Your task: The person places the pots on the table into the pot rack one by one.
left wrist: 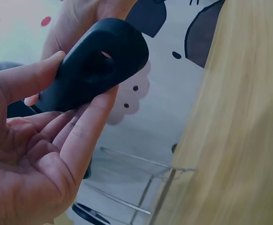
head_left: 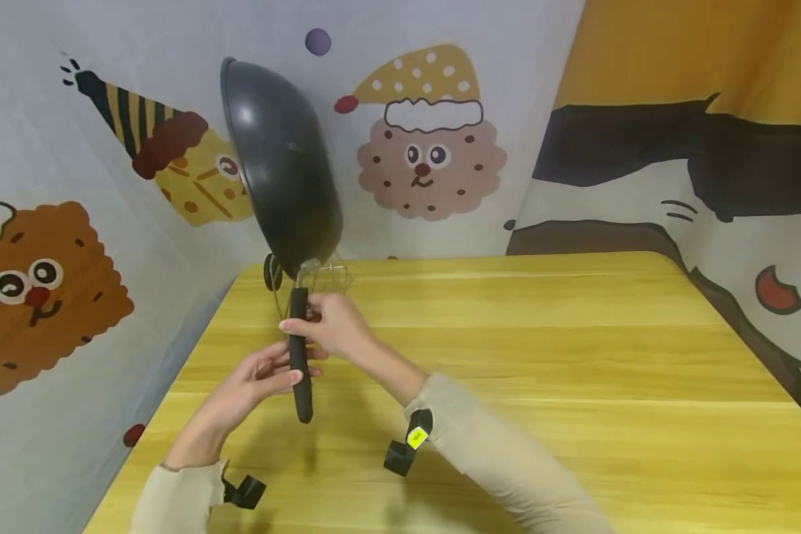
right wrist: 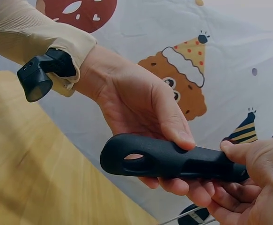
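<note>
A black frying pan (head_left: 283, 163) is held up on its side over the back left of the table, its rounded underside turned to the right. Its long black handle (right wrist: 173, 158) points down toward me and has a hanging hole near the end. My right hand (head_left: 337, 322) pinches the handle close to the pan. Lower down, my left hand (head_left: 256, 378) grips the same handle, thumb on one side and fingers on the other. In the left wrist view, the handle's end (left wrist: 122, 44) sticks out past the left fingers. The pan's inside is hidden in the head view.
Behind the pan, a wire rack (head_left: 330, 278) stands at the back left of the wood-grain table (head_left: 541, 356). A black round thing (head_left: 273, 272) is beside it. A cloth with cartoon prints (head_left: 434, 237) hangs behind the table.
</note>
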Tool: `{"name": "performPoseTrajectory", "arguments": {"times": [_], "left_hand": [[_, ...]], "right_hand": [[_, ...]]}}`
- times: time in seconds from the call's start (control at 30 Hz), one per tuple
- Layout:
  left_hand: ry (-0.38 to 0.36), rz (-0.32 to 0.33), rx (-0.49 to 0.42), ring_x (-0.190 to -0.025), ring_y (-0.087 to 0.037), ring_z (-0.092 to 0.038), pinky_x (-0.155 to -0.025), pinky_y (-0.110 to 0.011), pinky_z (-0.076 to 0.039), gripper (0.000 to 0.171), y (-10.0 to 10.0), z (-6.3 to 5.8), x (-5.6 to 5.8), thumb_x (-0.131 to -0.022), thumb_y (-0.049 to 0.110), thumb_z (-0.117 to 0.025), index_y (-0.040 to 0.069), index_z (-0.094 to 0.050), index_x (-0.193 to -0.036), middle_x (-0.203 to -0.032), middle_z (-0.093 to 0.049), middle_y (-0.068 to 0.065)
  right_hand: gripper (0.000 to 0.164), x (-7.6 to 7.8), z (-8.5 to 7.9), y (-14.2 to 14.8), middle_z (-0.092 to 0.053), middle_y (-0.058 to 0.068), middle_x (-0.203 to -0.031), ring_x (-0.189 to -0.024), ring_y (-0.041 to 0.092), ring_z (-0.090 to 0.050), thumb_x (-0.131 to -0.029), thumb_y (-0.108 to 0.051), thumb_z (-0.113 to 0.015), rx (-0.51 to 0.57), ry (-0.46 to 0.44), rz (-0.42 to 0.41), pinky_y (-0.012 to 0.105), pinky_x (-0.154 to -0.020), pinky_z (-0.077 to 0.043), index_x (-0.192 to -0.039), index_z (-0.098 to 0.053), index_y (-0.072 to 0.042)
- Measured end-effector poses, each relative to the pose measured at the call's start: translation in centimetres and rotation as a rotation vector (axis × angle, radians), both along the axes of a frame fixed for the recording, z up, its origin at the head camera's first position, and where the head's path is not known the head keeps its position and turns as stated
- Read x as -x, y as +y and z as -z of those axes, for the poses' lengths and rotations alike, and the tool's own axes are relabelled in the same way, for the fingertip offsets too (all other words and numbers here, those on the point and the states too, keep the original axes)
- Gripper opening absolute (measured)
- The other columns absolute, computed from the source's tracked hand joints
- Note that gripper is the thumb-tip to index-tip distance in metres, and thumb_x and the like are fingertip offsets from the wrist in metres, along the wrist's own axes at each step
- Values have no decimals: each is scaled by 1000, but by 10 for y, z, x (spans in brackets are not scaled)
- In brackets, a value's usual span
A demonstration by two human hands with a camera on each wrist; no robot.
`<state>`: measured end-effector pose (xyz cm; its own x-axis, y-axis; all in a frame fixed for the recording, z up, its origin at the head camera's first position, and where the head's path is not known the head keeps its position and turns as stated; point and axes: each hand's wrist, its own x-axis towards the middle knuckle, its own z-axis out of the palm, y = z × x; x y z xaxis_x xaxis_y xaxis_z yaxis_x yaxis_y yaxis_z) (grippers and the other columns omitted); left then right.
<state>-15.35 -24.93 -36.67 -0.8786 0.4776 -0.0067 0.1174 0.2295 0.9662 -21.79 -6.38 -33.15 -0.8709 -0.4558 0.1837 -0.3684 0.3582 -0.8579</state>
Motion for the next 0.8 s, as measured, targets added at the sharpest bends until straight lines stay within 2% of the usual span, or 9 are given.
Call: {"name": "performPoseTrajectory", "arguments": {"times": [0.23, 0.4, 0.63, 0.8], "left_hand": [[-4, 22, -58, -115, -8, -66, -96, -24, -54, 49, -8, 14, 1, -104, 9, -48, -9, -35, -148, -129, -66, 5], [0, 41, -95, -113, -8, -66, -95, -24, -55, 39, -14, 25, 2, -104, 6, -46, 0, -46, -142, -123, -68, 4], [12, 52, -113, -111, -15, -67, -96, -25, -55, 29, -18, 36, 4, -104, 4, -46, -4, -50, -131, -116, -69, 3], [-16, 49, -115, -111, -14, -67, -95, -26, -56, 27, -20, 42, 6, -104, 5, -46, 4, -53, -130, -117, -67, 6]], "right_hand": [[25, 0, 11, -9, -68, -3, -72, -61, 7, -57, -90, -36, -74, -38, 0, 13, 18, -55, -41, -87, -67, -12], [25, -1, 18, -13, -64, -3, -69, -58, 7, -53, -90, -35, -74, -37, 1, 13, 17, -54, -39, -86, -66, -12], [26, 0, 29, -18, -63, -2, -69, -58, 8, -53, -91, -34, -74, -20, 3, 21, 17, -54, -39, -85, -64, -11], [26, 0, 36, -22, -64, -1, -69, -57, 8, -53, -91, -34, -74, -23, -4, 39, 18, -53, -39, -86, -64, -10]]}}
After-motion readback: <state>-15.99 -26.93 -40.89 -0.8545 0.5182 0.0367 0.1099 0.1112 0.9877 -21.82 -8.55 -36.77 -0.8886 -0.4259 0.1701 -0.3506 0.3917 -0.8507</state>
